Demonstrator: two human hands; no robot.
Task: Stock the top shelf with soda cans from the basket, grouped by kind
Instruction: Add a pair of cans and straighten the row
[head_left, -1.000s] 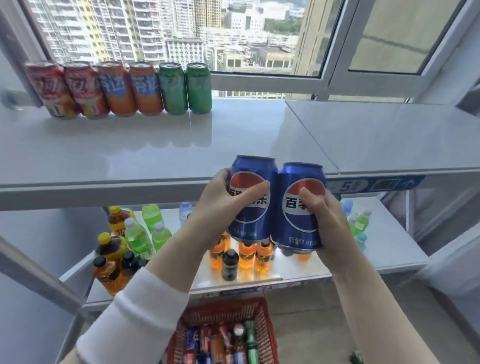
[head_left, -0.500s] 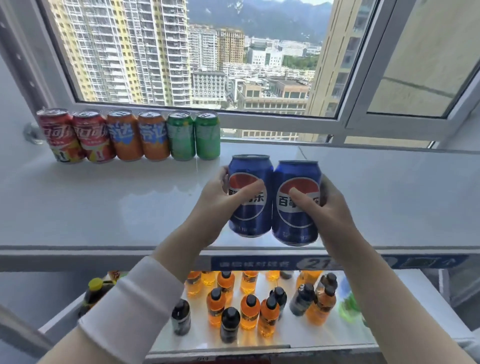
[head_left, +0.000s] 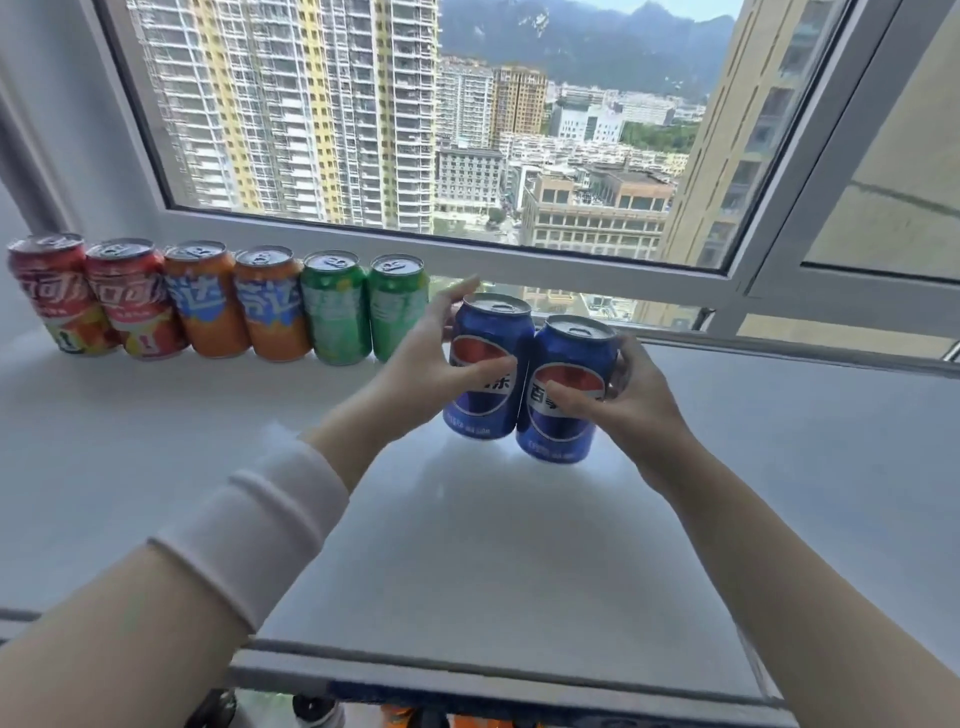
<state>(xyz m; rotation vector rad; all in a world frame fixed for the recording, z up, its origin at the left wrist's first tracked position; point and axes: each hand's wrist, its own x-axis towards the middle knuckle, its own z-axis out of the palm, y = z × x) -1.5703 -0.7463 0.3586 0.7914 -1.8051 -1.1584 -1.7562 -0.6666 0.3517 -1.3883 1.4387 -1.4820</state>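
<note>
Head view: blue Pepsi cans (head_left: 563, 436) are gripped mid-body by left hand (head_left: 428, 366) and right hand (head_left: 631, 410); slick, rigid, judged full and heavy.

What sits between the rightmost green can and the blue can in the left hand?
Head view: only fingers of the left hand, curled round that blue can; no other can.
</note>
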